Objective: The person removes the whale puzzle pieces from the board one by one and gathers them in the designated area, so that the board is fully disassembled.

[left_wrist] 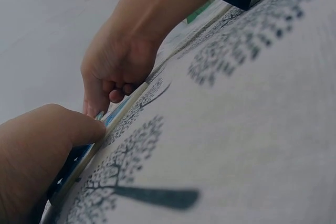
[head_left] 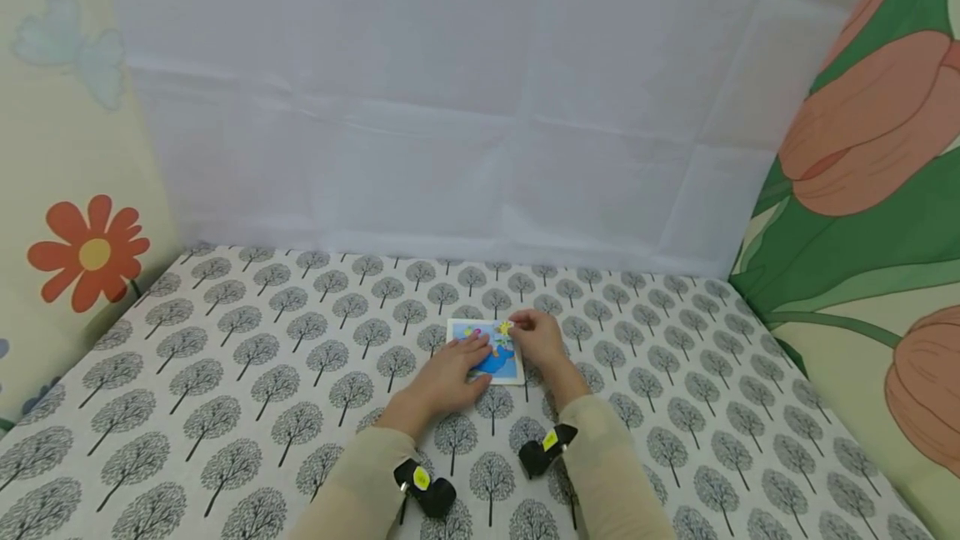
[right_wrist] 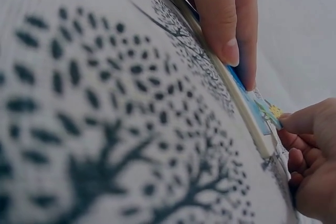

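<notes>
A small square picture board (head_left: pixel 512 368) with a pale rim and a blue picture lies flat on the cloth. My left hand (head_left: pixel 453 371) rests across its left side, fingers over the picture and thumb near the front rim. At the board's far right corner, my right hand (head_left: pixel 537 337) pinches a thin piece printed with a yellow flower (right_wrist: pixel 275 111) between thumb and fingertip. The piece tilts up from the board surface; whether its lower edge still touches the board, I cannot tell. Part of the picture is hidden under the left hand.
The table cloth (head_left: pixel 262 382) is white with a dark tree print. A white sheet (head_left: pixel 450 107) hangs behind the table, and flower-patterned walls (head_left: pixel 862 273) stand at both sides. Black wrist cameras (head_left: pixel 425 488) are strapped over the pale sleeves.
</notes>
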Tool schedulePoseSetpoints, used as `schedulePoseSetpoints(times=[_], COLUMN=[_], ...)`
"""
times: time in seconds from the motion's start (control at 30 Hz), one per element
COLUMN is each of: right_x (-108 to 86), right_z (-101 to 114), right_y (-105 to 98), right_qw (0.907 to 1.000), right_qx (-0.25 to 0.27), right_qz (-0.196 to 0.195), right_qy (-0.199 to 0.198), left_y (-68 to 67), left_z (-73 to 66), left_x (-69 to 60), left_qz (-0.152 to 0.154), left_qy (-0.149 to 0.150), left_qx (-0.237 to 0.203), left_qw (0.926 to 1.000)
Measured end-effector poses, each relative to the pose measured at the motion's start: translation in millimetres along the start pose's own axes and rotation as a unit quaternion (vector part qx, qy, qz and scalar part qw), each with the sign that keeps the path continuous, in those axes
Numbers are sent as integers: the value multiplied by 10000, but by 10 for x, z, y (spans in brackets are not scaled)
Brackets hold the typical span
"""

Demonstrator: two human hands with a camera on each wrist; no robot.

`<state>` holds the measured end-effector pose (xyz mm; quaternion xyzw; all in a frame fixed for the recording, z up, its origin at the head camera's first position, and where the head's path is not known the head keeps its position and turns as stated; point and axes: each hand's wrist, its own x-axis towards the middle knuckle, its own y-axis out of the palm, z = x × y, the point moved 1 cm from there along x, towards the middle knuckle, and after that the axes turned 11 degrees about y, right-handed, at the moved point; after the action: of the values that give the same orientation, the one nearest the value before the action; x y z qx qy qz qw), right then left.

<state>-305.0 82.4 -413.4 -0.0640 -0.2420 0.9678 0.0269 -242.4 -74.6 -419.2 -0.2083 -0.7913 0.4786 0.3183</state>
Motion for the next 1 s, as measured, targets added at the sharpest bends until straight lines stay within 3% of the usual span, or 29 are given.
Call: schedulePoseSetpoints(times=[0.4, 0.7, 1.0], right_x=[66, 126, 121], right_z=[-62, -45, -138], right_y=[-53, -303, -706], right_qw=[9937, 9966, 9976], right_qx=[985, 514, 644], right_qz=[241, -39, 145], right_qy=[475, 645, 184], left_y=[-15, -9, -6], left_z=[-11, -12, -5], left_x=[-5, -5, -7], left_qz=[-40, -101, -149], left_qy=[44, 78, 128], left_qx=[-30, -45, -86], left_qw=[10000, 9999, 9998])
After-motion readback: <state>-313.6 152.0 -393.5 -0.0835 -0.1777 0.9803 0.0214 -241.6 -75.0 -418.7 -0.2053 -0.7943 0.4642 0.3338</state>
